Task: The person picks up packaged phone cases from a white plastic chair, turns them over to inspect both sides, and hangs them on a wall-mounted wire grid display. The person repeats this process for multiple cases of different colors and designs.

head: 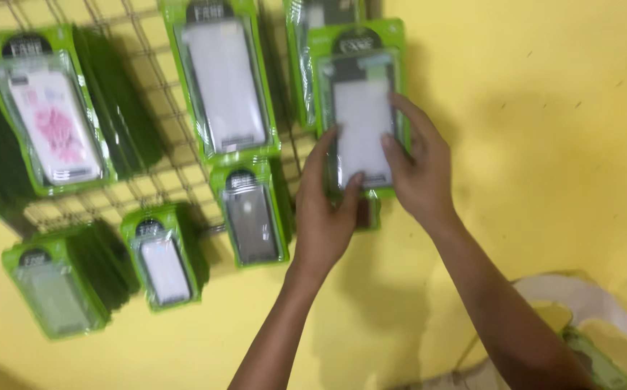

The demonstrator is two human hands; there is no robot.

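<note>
A green blister pack with a clear phone case (360, 101) is held up against the yellow wall at the right edge of a wire grid rack (176, 155). My left hand (325, 217) grips its lower left corner, thumb on the front. On the pack's right side is my right hand (418, 162), fingers over the edge. Another green pack hangs behind it, mostly hidden.
Several green phone-case packs hang in stacks on the rack: a floral one (50, 119) at left, a white one (223, 79) at top centre, a grey one (252, 217) and smaller ones (162, 263) below. A white chair (588, 303) with more packs stands at bottom right.
</note>
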